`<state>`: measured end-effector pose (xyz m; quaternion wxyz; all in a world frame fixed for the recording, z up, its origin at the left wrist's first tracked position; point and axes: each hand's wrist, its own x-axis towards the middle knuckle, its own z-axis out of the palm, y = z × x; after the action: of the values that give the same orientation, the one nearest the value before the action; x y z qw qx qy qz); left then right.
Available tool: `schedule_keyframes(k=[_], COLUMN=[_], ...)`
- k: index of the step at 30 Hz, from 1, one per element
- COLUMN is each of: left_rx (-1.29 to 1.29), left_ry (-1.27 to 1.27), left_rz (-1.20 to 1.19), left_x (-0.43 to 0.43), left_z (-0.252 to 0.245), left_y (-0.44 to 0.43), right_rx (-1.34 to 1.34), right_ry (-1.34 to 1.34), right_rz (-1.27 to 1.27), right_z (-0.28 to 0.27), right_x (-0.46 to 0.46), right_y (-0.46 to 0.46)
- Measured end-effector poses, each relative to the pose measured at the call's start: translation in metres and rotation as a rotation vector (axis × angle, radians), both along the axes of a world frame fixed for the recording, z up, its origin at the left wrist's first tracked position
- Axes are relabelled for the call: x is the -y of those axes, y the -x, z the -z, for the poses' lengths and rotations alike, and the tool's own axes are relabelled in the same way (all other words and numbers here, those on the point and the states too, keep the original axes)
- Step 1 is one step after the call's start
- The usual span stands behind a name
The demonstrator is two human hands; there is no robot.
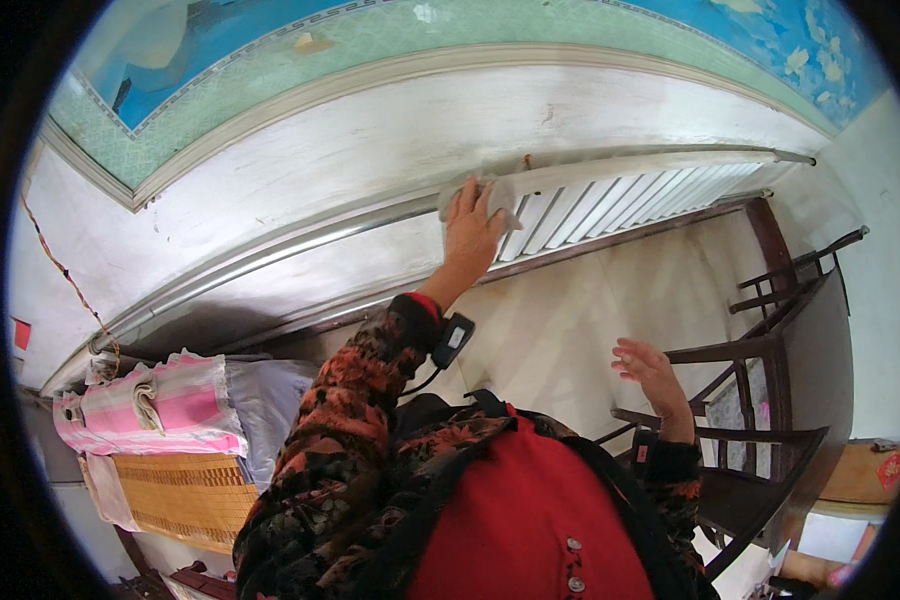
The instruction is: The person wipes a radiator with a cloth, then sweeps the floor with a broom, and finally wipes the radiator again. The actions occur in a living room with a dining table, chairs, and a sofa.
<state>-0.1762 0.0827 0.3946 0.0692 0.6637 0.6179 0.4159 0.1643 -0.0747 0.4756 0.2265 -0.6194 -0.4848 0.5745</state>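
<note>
My left hand lies spread on a pale, thin cloth at the near end of a white wall radiator. The cloth is pressed against the radiator's end, beside a silvery pipe that runs left along the wall. Away from the radiator, my right hand hangs in the air above the tiled floor, fingers slightly bent and with nothing seen in it. Close to that hand are the dark wooden chairs.
On the left stands a piece of furniture covered with a pink and white cloth and a bamboo mat. A twisted cord hangs down the wall. Dark chairs and a table crowd the right side.
</note>
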Motion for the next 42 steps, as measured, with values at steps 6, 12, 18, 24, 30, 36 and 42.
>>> schedule_keyframes(k=[6,12,18,24,30,36,42], left_rx=[-0.56,-0.529,-0.479,-0.384,-0.267,-0.139,0.091], left_ry=[0.037,-0.013,0.028,0.12,0.109,-0.109,-0.311], left_rz=[0.017,-0.073,-0.211,-0.404,-0.679,-0.932,-1.163], left_x=[-0.028,0.016,0.078,0.142,0.186,0.211,0.215], left_z=[0.001,0.021,0.016,0.01,0.018,0.027,0.062], left_y=[-0.008,0.069,0.163,0.252,0.343,0.423,0.522], right_rx=[0.014,-0.008,0.076,0.123,0.254,0.424,0.184], right_ry=[0.064,0.187,0.216,0.3,-0.06,0.226,0.082], right_rz=[0.035,0.019,-0.105,-0.128,-0.583,-0.347,-0.382], right_z=[0.026,0.058,0.071,0.095,0.117,0.104,0.131], right_x=[0.003,-0.004,-0.023,-0.025,-0.007,0.01,0.043], right_y=[-0.027,-0.022,0.015,0.032,0.043,0.096,0.109])
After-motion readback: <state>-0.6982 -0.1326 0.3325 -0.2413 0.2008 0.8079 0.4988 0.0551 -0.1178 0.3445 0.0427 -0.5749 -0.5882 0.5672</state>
